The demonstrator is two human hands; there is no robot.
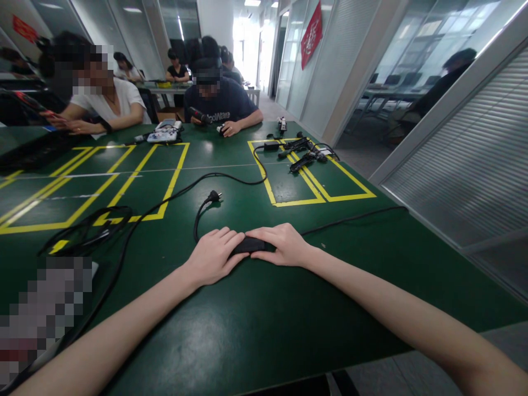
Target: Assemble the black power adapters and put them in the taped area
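A black power adapter [252, 245] lies low over the green table [231, 335], held between my two hands. My left hand [216, 253] is closed around its left end, and my right hand [284, 245] grips the right end. Fingers cover both ends of it. From beneath my left hand a short black cord curves up to a plug [214, 196] with its prongs pointing right. Beyond my right hand, a thin black cable [355, 220] stretches across the table to the right.
Yellow tape rectangles [299, 203] mark the tabletop. Black cables and connectors [303, 157] are piled at the far right; a coiled cable [93, 228] lies at left. A long cord [206, 176] crosses between them. Two people [223, 99] sit across the table.
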